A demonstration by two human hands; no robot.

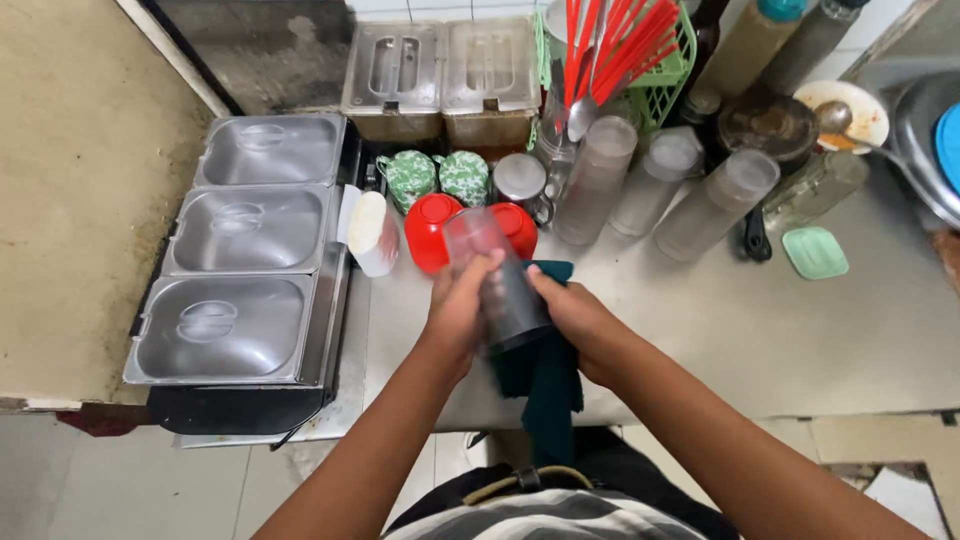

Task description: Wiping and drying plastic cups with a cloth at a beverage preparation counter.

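Both hands — left hand [458,310], right hand [570,315] — grasp clear tumbler [495,275], teal cloth [545,385]; red bowls [432,232] behind

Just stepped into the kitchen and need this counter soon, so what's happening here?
A person stands at the steel counter holding a clear plastic tumbler tilted over its edge. The left hand grips the tumbler's side; the right hand presses a dark teal cloth against its base. More tumblers stand upside down behind, beside two red bowls and lidded steel pans.
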